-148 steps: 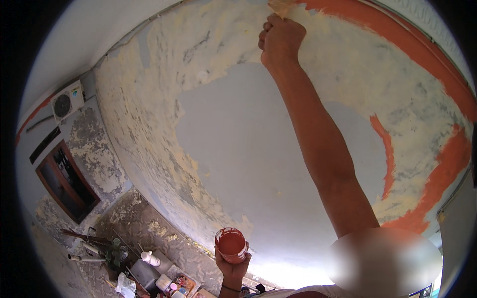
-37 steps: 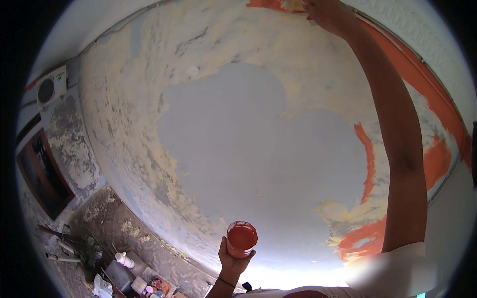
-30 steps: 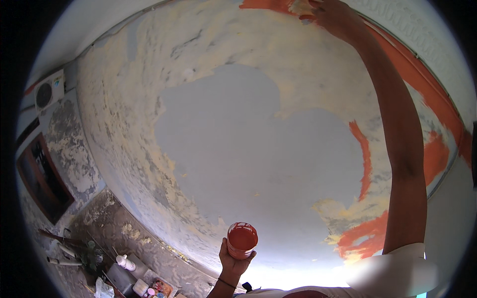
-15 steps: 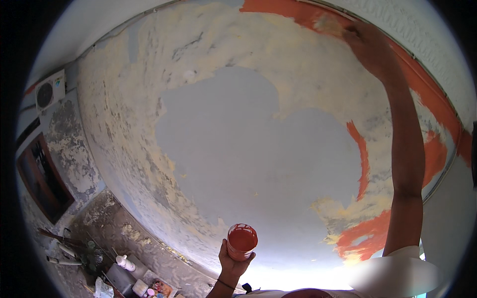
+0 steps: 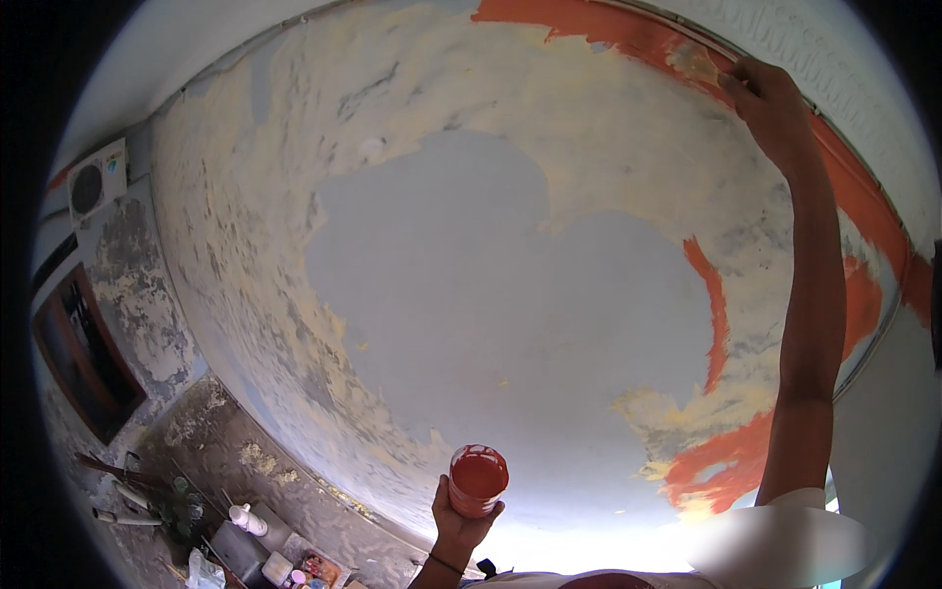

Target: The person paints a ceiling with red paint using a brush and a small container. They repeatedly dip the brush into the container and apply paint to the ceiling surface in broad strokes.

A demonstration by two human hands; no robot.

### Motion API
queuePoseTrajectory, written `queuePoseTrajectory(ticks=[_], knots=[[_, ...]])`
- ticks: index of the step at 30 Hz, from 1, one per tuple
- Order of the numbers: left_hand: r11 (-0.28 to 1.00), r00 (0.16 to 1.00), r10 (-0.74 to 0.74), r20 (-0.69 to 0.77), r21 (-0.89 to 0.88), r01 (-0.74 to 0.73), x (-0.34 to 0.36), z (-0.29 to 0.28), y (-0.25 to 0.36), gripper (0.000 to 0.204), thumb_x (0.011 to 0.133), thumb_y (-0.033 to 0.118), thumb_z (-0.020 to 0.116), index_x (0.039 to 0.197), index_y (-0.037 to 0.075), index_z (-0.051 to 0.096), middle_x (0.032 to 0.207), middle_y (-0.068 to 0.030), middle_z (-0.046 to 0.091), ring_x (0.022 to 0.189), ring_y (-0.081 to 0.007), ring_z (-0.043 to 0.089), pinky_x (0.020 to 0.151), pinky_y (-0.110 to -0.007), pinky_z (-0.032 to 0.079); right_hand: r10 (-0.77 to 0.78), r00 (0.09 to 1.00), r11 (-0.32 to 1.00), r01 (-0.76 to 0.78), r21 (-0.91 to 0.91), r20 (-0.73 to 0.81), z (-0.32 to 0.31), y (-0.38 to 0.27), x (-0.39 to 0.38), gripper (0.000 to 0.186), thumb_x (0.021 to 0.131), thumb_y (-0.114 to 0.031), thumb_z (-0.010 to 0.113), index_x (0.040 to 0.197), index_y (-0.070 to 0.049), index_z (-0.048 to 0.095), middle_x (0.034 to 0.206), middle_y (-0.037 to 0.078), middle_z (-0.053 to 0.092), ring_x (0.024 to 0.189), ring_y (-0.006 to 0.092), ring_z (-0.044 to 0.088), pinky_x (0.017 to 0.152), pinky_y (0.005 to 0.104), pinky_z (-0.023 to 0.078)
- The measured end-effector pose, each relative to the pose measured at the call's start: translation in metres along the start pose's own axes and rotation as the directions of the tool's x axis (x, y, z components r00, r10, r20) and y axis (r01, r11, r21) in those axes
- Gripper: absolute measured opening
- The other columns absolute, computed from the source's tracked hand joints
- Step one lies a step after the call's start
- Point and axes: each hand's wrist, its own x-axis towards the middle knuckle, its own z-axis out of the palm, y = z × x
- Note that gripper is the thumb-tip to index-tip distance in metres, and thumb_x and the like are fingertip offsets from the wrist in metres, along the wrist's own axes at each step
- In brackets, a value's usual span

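Observation:
My left hand (image 5: 457, 525) is wrapped round a small cup (image 5: 478, 483) of orange-red paint, held upright low in the view, with pale smears on its inner rim. High on the right, my right hand (image 5: 772, 106) is closed on a paintbrush (image 5: 701, 65), its outline partly lost against the paint. The brush touches the orange-red band (image 5: 589, 27) along the wall's top edge. Below lies the patchy wall (image 5: 471, 285), grey in the middle and cream around it. A curved orange stroke (image 5: 719, 319) and a larger orange patch (image 5: 721, 466) mark its right side.
A white ceiling edge (image 5: 844, 79) borders the painted band. At left are an air-conditioner unit (image 5: 98, 182), a brown-framed window (image 5: 88, 353) and a peeling side wall (image 5: 147, 285). Bottles, pipes and a grey box (image 5: 238, 550) crowd the lower left. A white rounded shape (image 5: 785, 545) blurs at lower right.
My right hand and the brush have moved right and slightly down along the top band, where orange now covers more of the edge. My left hand and the cup stay nearly still.

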Motion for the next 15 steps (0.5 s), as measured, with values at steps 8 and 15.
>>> queuePoseTrajectory(ticks=[8,15], knots=[[0.999,0.997,-0.037,0.065,-0.012,0.038,0.000,0.015,0.003,0.063,0.096,0.064,0.059,0.143,0.023,0.056,0.140,-0.0097,0.061,0.116,-0.0316,0.062,0.089,-0.055,0.053,-0.064,0.998,0.998,0.064,0.008,-0.006,0.033,-0.035,0.039,0.029,0.096,-0.025,0.068,0.109,0.001,0.071,0.097,0.021,0.069,0.091,0.0335,0.066,0.080,0.0465,0.052],[0.997,0.996,-0.080,0.032,-0.014,0.081,-0.001,0.007,0.000,0.062,0.096,0.064,0.060,0.143,0.024,0.055,0.140,-0.0078,0.061,0.118,-0.0299,0.061,0.087,-0.052,0.052,0.121,0.993,0.989,-0.121,-0.085,-0.002,-0.046,0.055,-0.041,0.035,0.096,-0.033,0.064,0.110,-0.002,0.074,0.091,0.012,0.071,0.080,0.0259,0.065,0.077,0.0389,0.051]])
